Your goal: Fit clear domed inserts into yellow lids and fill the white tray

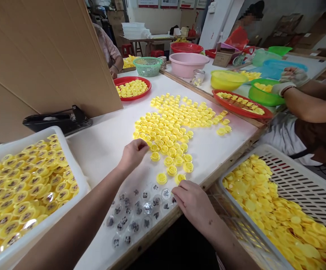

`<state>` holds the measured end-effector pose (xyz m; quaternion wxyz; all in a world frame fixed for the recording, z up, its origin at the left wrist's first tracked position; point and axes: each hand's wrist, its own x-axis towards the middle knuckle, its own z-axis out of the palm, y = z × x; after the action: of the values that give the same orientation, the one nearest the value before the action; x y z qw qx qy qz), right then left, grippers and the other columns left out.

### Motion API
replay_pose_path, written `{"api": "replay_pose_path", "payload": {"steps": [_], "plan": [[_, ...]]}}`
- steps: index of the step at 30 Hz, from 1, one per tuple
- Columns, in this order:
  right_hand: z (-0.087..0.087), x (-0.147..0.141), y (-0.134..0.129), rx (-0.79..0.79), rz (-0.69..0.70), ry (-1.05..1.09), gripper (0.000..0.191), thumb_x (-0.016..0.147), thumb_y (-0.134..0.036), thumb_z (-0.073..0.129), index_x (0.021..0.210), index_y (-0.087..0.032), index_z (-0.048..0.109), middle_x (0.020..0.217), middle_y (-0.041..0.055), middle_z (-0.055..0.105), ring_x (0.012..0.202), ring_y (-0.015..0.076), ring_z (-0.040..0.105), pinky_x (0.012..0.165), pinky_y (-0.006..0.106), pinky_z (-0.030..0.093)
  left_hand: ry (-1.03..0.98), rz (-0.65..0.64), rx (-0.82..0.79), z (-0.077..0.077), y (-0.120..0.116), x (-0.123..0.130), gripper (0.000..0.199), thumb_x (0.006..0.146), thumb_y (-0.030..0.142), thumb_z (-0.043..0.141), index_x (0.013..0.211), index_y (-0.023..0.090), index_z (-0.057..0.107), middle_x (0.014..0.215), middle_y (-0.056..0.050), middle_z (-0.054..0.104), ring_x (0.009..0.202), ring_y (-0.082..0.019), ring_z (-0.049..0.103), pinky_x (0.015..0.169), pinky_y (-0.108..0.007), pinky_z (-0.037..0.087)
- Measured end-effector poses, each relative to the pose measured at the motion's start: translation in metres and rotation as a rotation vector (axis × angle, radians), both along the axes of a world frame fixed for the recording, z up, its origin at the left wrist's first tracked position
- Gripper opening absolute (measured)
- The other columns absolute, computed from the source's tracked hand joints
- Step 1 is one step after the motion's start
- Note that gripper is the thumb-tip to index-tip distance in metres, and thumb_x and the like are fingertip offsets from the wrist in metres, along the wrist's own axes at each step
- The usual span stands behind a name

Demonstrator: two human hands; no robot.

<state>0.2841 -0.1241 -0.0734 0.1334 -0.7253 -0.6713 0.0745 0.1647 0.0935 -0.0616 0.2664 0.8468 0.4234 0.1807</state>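
Note:
My left hand is closed in a pinch at the near left edge of many small round yellow plastic pieces spread over the white table. What its fingertips hold, if anything, is hidden. My right hand is by the wooden table edge, fingers together and pointing left. Its fingertips lie between a yellow piece just beyond them and several clear round discs with dark printed figures. I cannot make out anything inside that grip.
A white bin of printed yellow pieces stands left, before a black tool and cardboard. A perforated crate of yellow parts is right. Red trays and basins sit farther back; co-workers' hands are beyond.

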Motion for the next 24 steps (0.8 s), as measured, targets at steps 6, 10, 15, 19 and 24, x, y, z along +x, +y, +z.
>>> {"api": "replay_pose_path", "payload": {"steps": [6, 10, 15, 19, 24], "plan": [[-0.004, -0.001, 0.014, -0.036, 0.031, -0.08, 0.017, 0.081, -0.013, 0.059, 0.065, -0.018, 0.062, 0.07, 0.0033, 0.058, 0.069, 0.0173, 0.055, 0.062, 0.027, 0.039, -0.071, -0.456, -0.026, 0.026, -0.054, 0.034, 0.005, 0.074, 0.016, 0.06, 0.071, 0.02, 0.062, 0.074, 0.004, 0.063, 0.07, -0.01, 0.057, 0.062, -0.018, 0.041], [-0.005, -0.002, 0.015, -0.022, 0.028, -0.087, 0.017, 0.079, -0.012, 0.06, 0.063, -0.018, 0.061, 0.068, 0.0025, 0.058, 0.066, 0.0169, 0.055, 0.06, 0.027, 0.038, -0.054, -0.574, -0.004, 0.022, -0.063, 0.055, 0.007, 0.072, 0.015, 0.06, 0.068, 0.019, 0.063, 0.07, 0.003, 0.062, 0.067, -0.011, 0.056, 0.058, -0.019, 0.038], [-0.001, 0.005, -0.004, 0.044, -0.052, -0.056, 0.015, 0.082, -0.011, 0.054, 0.071, -0.018, 0.061, 0.074, 0.0035, 0.057, 0.072, 0.0175, 0.054, 0.066, 0.028, 0.04, -0.005, -0.636, 0.013, 0.013, -0.068, 0.06, 0.007, 0.072, 0.016, 0.06, 0.069, 0.019, 0.065, 0.073, 0.002, 0.064, 0.069, -0.012, 0.058, 0.059, -0.02, 0.039], [0.004, 0.027, -0.024, 0.182, -0.198, 0.045, 0.015, 0.085, -0.014, 0.05, 0.075, -0.018, 0.061, 0.073, 0.0031, 0.055, 0.071, 0.0176, 0.053, 0.068, 0.028, 0.04, 0.052, -0.666, 0.025, 0.005, -0.075, 0.059, 0.008, 0.072, 0.016, 0.061, 0.07, 0.02, 0.067, 0.074, 0.001, 0.065, 0.071, -0.014, 0.059, 0.061, -0.021, 0.04], [0.004, 0.04, -0.019, 0.232, -0.234, 0.068, 0.018, 0.089, -0.018, 0.046, 0.078, -0.019, 0.06, 0.074, 0.0031, 0.055, 0.072, 0.0174, 0.054, 0.067, 0.028, 0.041, 0.081, -0.653, 0.06, 0.003, -0.078, 0.056, 0.015, 0.078, 0.017, 0.056, 0.075, 0.022, 0.069, 0.079, -0.002, 0.066, 0.076, -0.017, 0.059, 0.064, -0.024, 0.041]]}}
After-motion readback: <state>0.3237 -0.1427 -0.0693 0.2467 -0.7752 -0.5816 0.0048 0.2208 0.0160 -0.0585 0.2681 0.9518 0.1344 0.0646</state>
